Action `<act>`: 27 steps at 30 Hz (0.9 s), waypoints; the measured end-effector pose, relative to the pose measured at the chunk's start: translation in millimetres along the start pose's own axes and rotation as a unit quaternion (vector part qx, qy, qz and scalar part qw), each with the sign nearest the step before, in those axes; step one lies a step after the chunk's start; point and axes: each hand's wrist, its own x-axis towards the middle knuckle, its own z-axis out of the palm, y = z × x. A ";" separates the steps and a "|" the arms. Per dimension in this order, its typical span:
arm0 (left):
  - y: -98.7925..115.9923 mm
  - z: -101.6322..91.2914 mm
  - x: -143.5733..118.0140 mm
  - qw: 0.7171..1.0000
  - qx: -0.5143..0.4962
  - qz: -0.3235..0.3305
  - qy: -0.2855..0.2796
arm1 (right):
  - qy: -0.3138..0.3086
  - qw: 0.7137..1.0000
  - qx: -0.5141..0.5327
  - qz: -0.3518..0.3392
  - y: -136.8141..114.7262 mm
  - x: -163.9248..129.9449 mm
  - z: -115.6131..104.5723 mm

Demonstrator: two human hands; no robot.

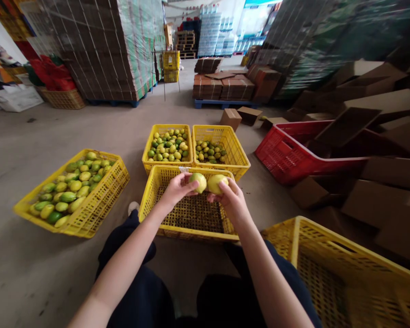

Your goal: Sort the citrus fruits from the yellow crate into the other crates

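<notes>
My left hand (177,189) is closed round a yellow-green lemon (198,182). A yellower lemon (216,184) is gripped in my right hand (231,198), close beside the first one. Both hands are raised over a yellow plastic crate (149,200) whose slatted floor shows bare. Behind it, touching, stand two more yellow crates: the left one (146,148) holds many green and yellow lemons (171,146), while the right one (237,150) has a smaller heap of lemons (210,151) toward its left side.
Left of me a tilted yellow crate (102,200) is full of lemons (68,197). Another yellow crate (328,246) stands at my right knee. A red crate (280,155) and loose cardboard boxes (382,196) crowd the right. Stacked flat cartons (225,87) sit on a blue pallet farther off.
</notes>
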 end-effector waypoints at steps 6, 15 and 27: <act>1.7 5.5 2.1 0.975 -0.134 -0.175 0.038 | -0.057 0.988 0.095 0.110 7.4 8.0 -2.6; 6.6 6.0 -1.4 0.959 -0.255 -0.120 0.005 | -0.068 0.972 0.191 0.115 -3.6 3.9 1.3; 3.8 11.5 -5.7 0.952 -0.277 -0.134 0.005 | 0.003 0.982 0.158 0.102 7.2 5.9 8.5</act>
